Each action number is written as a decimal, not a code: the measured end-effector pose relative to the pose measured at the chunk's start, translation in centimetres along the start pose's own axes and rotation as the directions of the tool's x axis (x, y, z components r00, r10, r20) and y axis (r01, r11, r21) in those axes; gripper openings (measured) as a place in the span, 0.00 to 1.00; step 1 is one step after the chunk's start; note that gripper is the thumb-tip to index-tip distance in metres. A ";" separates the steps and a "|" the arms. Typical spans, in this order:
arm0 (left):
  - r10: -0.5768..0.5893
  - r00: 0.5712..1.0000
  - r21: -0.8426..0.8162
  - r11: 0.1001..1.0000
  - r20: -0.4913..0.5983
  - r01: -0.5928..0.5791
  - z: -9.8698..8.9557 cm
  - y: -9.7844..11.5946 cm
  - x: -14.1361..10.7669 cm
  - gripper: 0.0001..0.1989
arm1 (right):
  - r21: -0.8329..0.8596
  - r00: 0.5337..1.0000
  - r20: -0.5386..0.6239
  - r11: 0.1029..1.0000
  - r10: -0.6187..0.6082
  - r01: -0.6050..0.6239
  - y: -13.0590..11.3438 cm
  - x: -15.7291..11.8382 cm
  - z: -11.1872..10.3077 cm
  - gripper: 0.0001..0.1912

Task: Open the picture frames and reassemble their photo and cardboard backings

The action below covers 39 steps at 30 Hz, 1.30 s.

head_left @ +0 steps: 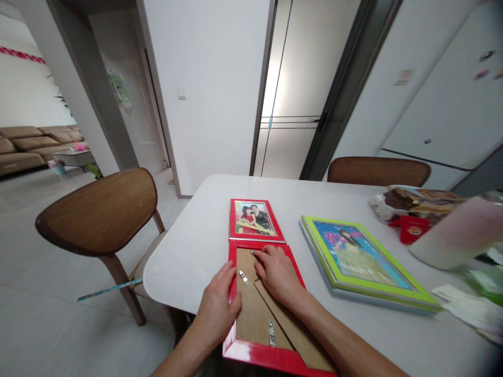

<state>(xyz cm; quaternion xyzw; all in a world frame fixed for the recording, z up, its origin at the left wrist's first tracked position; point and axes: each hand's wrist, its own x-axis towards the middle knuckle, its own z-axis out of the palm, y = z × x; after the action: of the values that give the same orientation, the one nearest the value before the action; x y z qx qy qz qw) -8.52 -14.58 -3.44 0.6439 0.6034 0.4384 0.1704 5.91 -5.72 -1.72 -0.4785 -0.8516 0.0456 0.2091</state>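
A red picture frame [267, 357] lies face down near the table's front edge, its brown backing board [251, 319] and metal clips [271, 333] showing. My left hand [220, 301] grips the frame's left side, thumb and fingers on the rim. On the upper part of the backing rests my right hand [277, 275], its fingers bent together at a small metal clip [253, 253]. Touching the far edge of this frame is a smaller red frame [255, 219], face up, with a photo of two people.
Green and blue frames [365, 259] are stacked on the right. Beyond them are a red packet [414, 229], a plastic bag [424, 201], a pale pink container [456, 230] and tissue [467, 309]. Wooden chairs stand at the left [102, 212] and far side [379, 171].
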 end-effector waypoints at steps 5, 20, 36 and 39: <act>-0.020 1.000 -0.057 0.998 -0.009 0.020 0.0 0.0 -0.1 0.24 | 0.284 0.959 0.193 0.947 -0.210 0.150 0.3 -3.6 -2.9 0.17; -0.037 0.999 -0.012 0.999 0.030 0.037 -0.2 0.3 -0.2 0.23 | 0.168 0.976 0.219 0.985 0.005 -0.042 0.1 -6.4 -3.4 0.20; -0.422 0.903 -0.612 0.693 0.085 0.381 -1.9 1.9 1.2 0.14 | 0.341 0.998 0.053 0.940 -0.015 -0.004 -1.6 -4.8 -6.0 0.17; -0.491 0.867 -0.597 0.673 0.082 0.437 -4.3 0.1 1.3 0.14 | 0.279 0.995 0.056 0.955 0.087 -0.100 0.2 -5.1 -5.4 0.19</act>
<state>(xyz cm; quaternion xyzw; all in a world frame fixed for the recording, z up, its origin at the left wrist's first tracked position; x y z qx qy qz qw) -11.93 -14.70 -0.48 0.3627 0.5839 0.5746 0.4442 10.55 -10.48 1.53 -0.4826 -0.8172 0.1862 0.2542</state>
